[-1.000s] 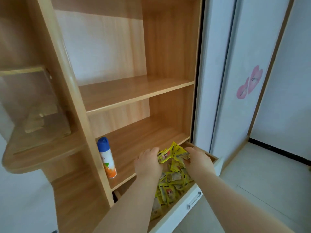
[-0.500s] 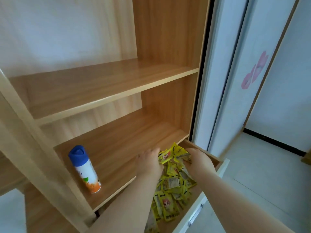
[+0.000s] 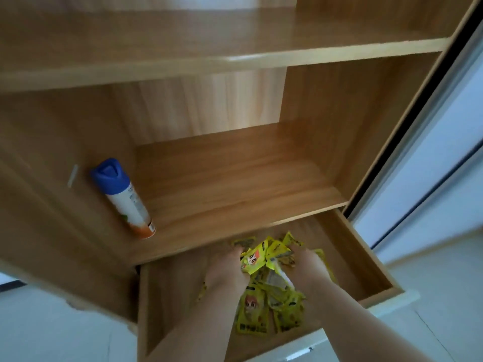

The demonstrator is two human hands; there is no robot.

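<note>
Yellow packets (image 3: 257,259), same gathered bunch as before

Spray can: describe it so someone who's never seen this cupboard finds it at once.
Take the wooden cupboard and find its lower shelf, directly above the open drawer of yellow packets. At that shelf's left end, near the side panel, stands the spray can. It is the only item on the shelf: white body, blue cap, orange at the base.

a home room: wooden wardrobe shelves (image 3: 235,178), open drawer (image 3: 366,257), spray can (image 3: 122,197), tiled floor (image 3: 444,296)
</note>
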